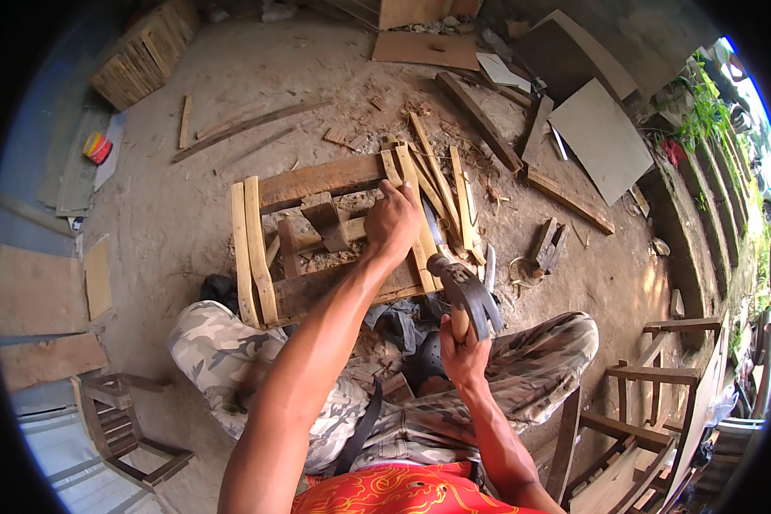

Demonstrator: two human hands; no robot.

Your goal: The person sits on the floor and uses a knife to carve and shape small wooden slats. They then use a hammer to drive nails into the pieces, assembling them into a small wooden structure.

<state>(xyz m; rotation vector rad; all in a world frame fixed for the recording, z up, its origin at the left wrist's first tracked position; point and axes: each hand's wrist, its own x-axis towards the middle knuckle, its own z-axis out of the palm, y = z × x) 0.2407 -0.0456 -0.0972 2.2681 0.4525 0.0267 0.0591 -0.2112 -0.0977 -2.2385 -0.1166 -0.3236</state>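
— Where is the hammer (469, 295) in relation to the hands?

— The right hand (463, 349) has its fingers closed around the wooden handle, low down, and the dark metal head stands just above this hand, tilted toward the wooden frame (317, 236). The left hand (391, 221) is further forward — it lies on the frame, fingers curled and pressed on a pale slat (413, 210) near the frame's right end.

— And how does the frame look?

— It lies flat on the dirt floor (171, 206), in front of the person's knees in camouflage trousers (214, 351). It is made of rough planks: two pale slats at the left end, darker boards across, and a small block in the middle. Several loose thin strips (454, 184) lie fanned just beside its right end, with wood chips around them.

— What else is near?

— Flat boards (600, 137) lie well apart at the upper right, and unfinished chair frames (651, 403) stand at the lower right.
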